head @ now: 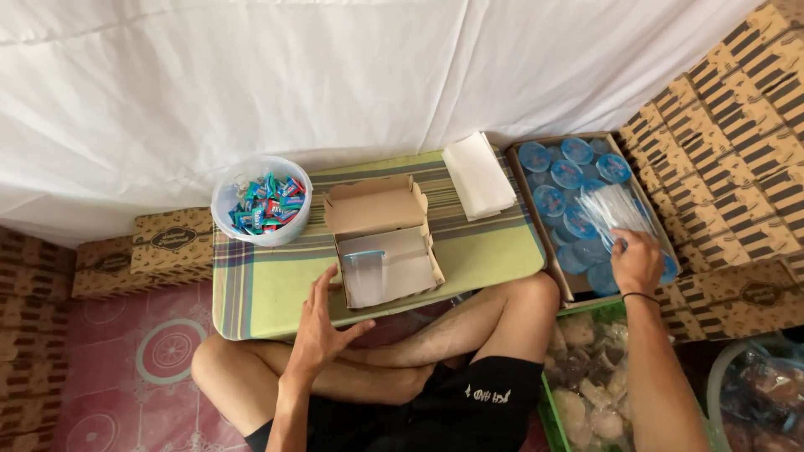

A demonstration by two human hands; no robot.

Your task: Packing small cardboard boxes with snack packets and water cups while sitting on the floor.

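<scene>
Left hand (321,326): lower centre of the frame, hovering over the near edge of the table, fingers (322,285) spread and holding nothing; fingertips just beside the near left corner of the open box.
Right hand (636,264): right of centre, reaching into the carton of cups; fingers curled down onto the bundle of clear straws, though whether they actually pinch it cannot be told. A dark band circles the wrist.
Open box (387,249): small cardboard box, centre of the frame, on the table, lid flap folded back toward the white cloth; one clear cup (364,266) with a blue rim lies inside, at its left.
Bundle of clear straws (615,209): thin clear-wrapped sticks, fanned out on top of the cups, upper right of centre.
Carton of cups (515,172): open brown carton just right of the table, filled with sealed cups with blue lids.
Table (268,289): low, covered in green striped cloth, centre left of the frame.
Bowl of sweets (261,201): clear round tub on the table's upper left corner, holding blue, green and red wrapped sweets.
Stack of white paper (479,174): at the table's upper right corner, just beside the carton.
Green crate (586,385): lower right, holding wrapped snacks.
Folded printed boxes (737,109): stacked along the right edge; more at the left edge.
White cloth (251,75): hangs across the top of the frame.
</scene>
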